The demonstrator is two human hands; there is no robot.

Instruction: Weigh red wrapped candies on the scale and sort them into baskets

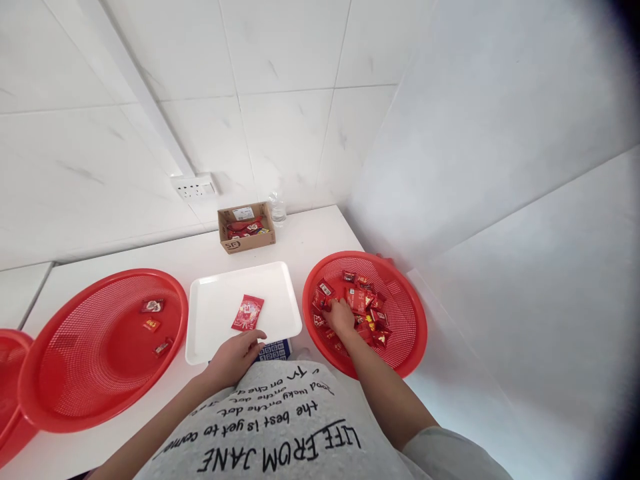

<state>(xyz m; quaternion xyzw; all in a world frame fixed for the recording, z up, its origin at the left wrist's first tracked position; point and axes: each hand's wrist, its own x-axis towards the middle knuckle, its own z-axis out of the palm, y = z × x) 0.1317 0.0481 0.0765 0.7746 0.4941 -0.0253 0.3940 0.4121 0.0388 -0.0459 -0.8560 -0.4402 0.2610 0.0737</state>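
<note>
My right hand (341,317) reaches down into a red mesh basket (417,320) on the right, among small red wrapped snack packets (359,300). Its fingertips are among the packets, so whether they grip one is hidden. My left hand (239,357) rests at the near edge of a white tray (207,313), fingers loosely extended and holding nothing. Just beyond those fingers, one larger red packet (248,313) lies on the tray. Beneath the tray's front edge shows a blue keypad with number keys (275,350), partly covered by my shirt.
Another red basket (100,347) on the left holds 3 small packets. Part of a further red basket (10,393) is at the far left. A cardboard box (247,243) with red packets stands near the wall, beside a clear plastic item (277,209). A wall borders the right.
</note>
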